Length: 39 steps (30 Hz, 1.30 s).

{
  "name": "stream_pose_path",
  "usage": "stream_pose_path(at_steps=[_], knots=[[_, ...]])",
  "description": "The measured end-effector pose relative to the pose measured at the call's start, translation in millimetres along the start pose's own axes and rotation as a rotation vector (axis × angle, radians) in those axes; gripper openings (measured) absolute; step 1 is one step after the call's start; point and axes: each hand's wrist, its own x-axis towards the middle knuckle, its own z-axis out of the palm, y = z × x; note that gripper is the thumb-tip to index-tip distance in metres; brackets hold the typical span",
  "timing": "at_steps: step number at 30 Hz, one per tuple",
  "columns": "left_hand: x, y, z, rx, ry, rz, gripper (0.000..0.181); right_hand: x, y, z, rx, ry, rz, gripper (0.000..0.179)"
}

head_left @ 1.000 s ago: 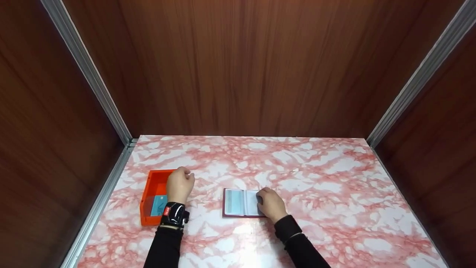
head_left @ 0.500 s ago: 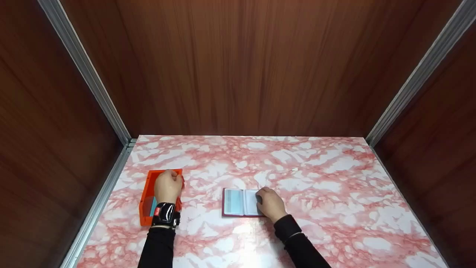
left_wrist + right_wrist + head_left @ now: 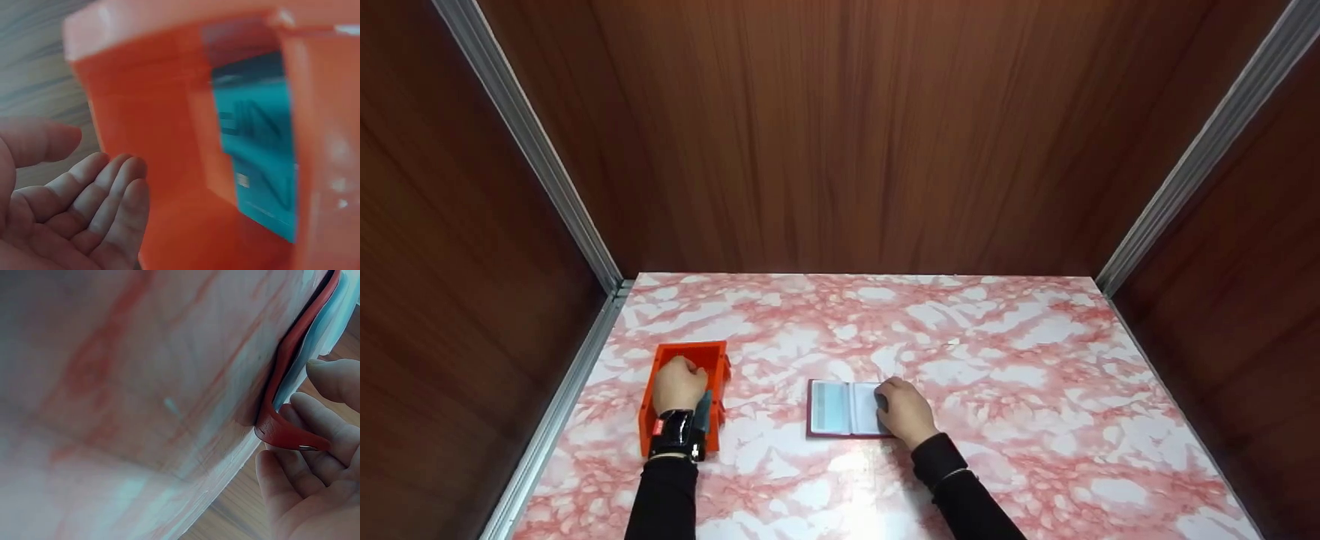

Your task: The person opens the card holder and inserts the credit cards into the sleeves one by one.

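Black sleeves [image 3: 660, 499] are nearest, one per arm, coming up from the bottom of the head view. L wrist has a shiny dark band [image 3: 671, 433] w/ small red tag [image 3: 658, 427]; R wrist has a wide dark cuff [image 3: 940, 459].

Next out, R hand [image 3: 907, 412] is at the right end of an open card wallet [image 3: 831, 409], which lies on the tabletop [image 3: 840, 322], approx. halfway btwn its L & R edges. It's gripping the red cover [image 3: 289, 433]: R wrist view has fingers under the flap, thumb above it by the pages, & the flap bent up off the tabletop there. L page is pale blue w/ a darker strip; R page is whitish, partly hidden by fingers.

L hand [image 3: 678, 384] is over an orange bin [image 3: 709, 355] close to the tabletop's L edge, long sides running near to far. Grip's released: fingers loosely bent, thumb apart, nothing held. Can't tell if it touches the bin. Inside the bin is a teal card [image 3: 256, 126] w/ dark marks & a small chip; too blurred to say if it's 1 or 2 overlapping.

Farther off, pink/white marbling runs to the tabletop's far edge, w/ brown wood-grain panels [image 3: 840, 135] behind, grey metal posts [image 3: 532, 142] at both far corners & a metal rail [image 3: 553, 420] along the L edge.
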Motion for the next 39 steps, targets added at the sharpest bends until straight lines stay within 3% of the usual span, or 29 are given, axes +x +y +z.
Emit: stream_pose_path(at_steps=[15,32,39], knots=[[-0.5,-24.1,5.0,0.068,-0.208,-0.07,0.017,-0.9,-1,0,0.002,0.0,-0.005,0.023],[1.7,-23.6,6.0,0.082,-0.276,-0.098,0.027,-0.1,-1,0,0.0,0.006,-0.006,0.023],[3.0,-25.4,5.7,0.071,-0.3,-0.106,0.023,-0.1,-1,-1,-0.001,-0.009,0.013,0.025]])
